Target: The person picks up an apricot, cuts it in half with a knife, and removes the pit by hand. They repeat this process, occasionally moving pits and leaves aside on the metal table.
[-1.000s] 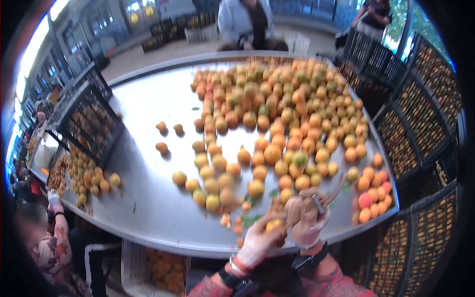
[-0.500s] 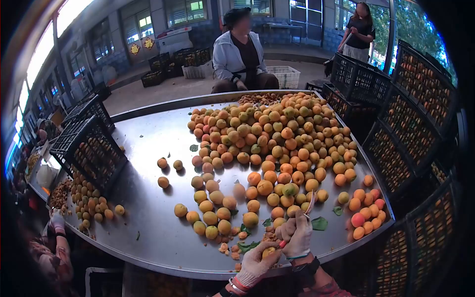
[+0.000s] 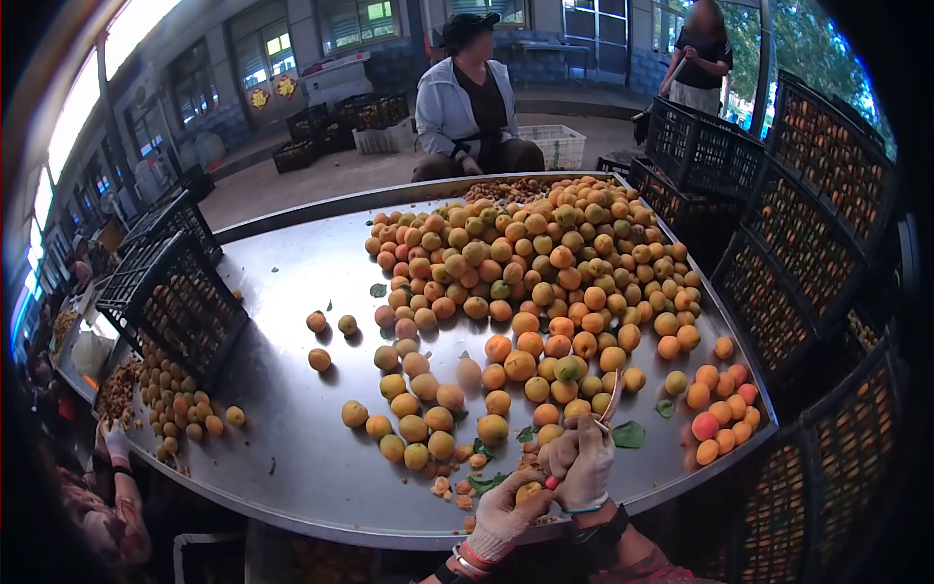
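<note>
Carefully, my left grip (image 3: 506, 511) pinched the apricot (image 3: 528, 493) steady — right grip (image 3: 582, 457) clamped the knife (image 3: 605, 409), cutting shallow.

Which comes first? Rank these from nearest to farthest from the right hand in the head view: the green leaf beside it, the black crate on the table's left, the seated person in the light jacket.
1. Green leaf, just right of the right hand.
2. Black crate, far left on the table.
3. Seated person, beyond the far edge.
</note>
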